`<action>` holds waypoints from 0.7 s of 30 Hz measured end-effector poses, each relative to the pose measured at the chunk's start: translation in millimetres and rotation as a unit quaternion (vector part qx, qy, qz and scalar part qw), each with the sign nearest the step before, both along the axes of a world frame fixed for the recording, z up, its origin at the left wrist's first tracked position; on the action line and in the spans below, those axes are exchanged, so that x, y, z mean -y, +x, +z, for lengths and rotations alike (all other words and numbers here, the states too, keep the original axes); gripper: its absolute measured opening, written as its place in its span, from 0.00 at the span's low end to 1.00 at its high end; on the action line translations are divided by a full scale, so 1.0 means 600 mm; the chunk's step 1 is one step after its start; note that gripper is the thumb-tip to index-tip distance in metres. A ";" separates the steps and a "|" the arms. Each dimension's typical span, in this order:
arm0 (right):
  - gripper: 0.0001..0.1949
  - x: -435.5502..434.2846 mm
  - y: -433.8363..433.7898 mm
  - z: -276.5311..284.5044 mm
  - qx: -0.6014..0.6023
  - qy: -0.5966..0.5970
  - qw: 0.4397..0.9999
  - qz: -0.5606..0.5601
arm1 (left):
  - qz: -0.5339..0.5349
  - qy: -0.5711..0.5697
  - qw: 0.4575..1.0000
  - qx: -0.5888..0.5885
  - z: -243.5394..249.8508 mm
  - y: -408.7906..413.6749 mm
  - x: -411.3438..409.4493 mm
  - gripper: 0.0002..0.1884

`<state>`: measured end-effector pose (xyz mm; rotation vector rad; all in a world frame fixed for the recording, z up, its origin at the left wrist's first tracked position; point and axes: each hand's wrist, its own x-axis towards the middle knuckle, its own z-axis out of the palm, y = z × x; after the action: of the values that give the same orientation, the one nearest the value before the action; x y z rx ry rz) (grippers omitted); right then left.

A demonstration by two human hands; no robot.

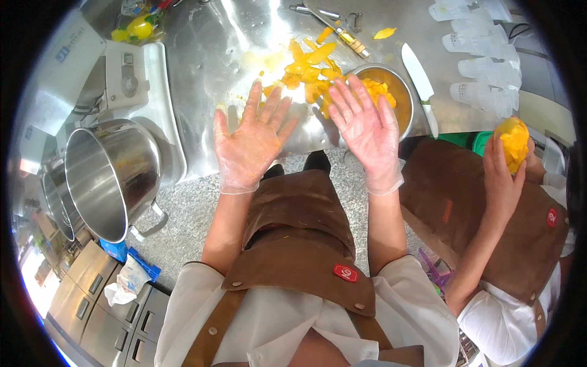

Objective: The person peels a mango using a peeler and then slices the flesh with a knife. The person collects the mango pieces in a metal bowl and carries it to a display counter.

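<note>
My left hand (251, 137) and my right hand (367, 124) are raised with palms up and fingers spread, both in clear plastic gloves and holding nothing. Yellow-orange fruit peels (309, 66) lie scattered on the stainless steel table (206, 87) beyond my hands. Just behind my right hand, a metal bowl (403, 101) holds pieces of orange fruit flesh (383, 94), partly hidden by the fingers. To the bowl's right lies a white-bladed knife (418, 75). Farther back are a knife with a patterned handle (352, 43) and a peeler (352, 22).
At my right, a co-worker's hand (497, 169) grips a peeled orange fruit (512, 142). Stacked plastic cups (486, 69) line the table's far right. A large steel pot (114, 174) stands at left by a white scale-like appliance (130, 82). Steel drawers (105, 307) are at lower left.
</note>
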<state>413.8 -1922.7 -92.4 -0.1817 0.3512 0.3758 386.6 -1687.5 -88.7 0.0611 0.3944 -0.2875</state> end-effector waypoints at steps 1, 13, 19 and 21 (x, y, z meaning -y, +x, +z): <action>0.32 0.007 -0.002 0.006 0.001 0.000 1.000 0.000 | 0.001 -0.008 1.000 -0.001 0.005 0.001 0.004 0.44; 0.15 0.156 0.012 -0.068 0.234 -0.810 0.534 0.057 | 0.004 0.005 0.998 -0.060 -0.011 -0.038 0.047 0.40; 0.17 0.102 0.048 -0.080 0.410 -0.872 0.237 0.123 | 0.022 0.014 0.997 -0.072 -0.016 -0.058 0.070 0.40; 0.14 0.100 0.060 -0.106 0.439 -0.869 0.186 0.132 | 0.025 0.018 0.997 -0.070 -0.017 -0.061 0.075 0.40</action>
<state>450.1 -1982.5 -155.8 -2.7478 -0.6916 -0.0812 350.3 -1732.6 -98.6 0.0656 0.5391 -0.2360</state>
